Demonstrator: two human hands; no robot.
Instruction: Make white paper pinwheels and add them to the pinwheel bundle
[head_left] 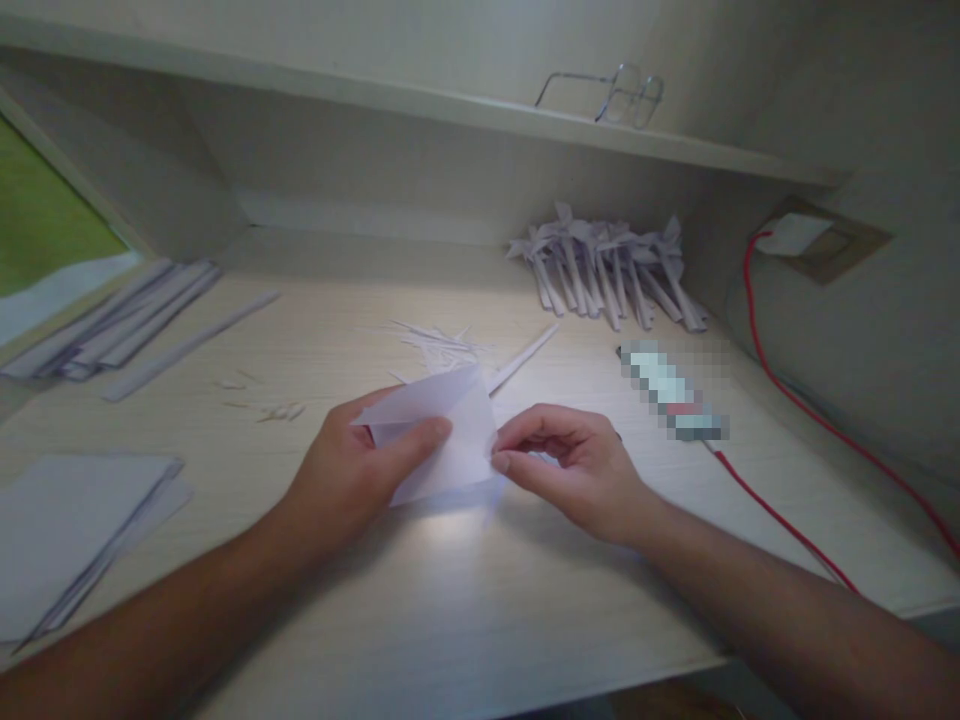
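A white sheet of paper (469,435), folded, is held up over the middle of the desk. My left hand (360,460) grips its left side, the thumb lying flat on the front face and the fingers behind. With thumb and forefinger, my right hand (574,465) pinches the paper's right edge. Just beyond the paper lie a pile of thin white paper strips (442,347) and one rolled paper stick (525,357). The paper hides part of both.
Several paper pinwheels (600,260) lie at the back right under a shelf (450,105) bearing glasses (634,95). Rolled paper sticks (127,315) and a paper stack (75,530) are at left. A pixelated device (671,392) with a red cable (780,525) lies right.
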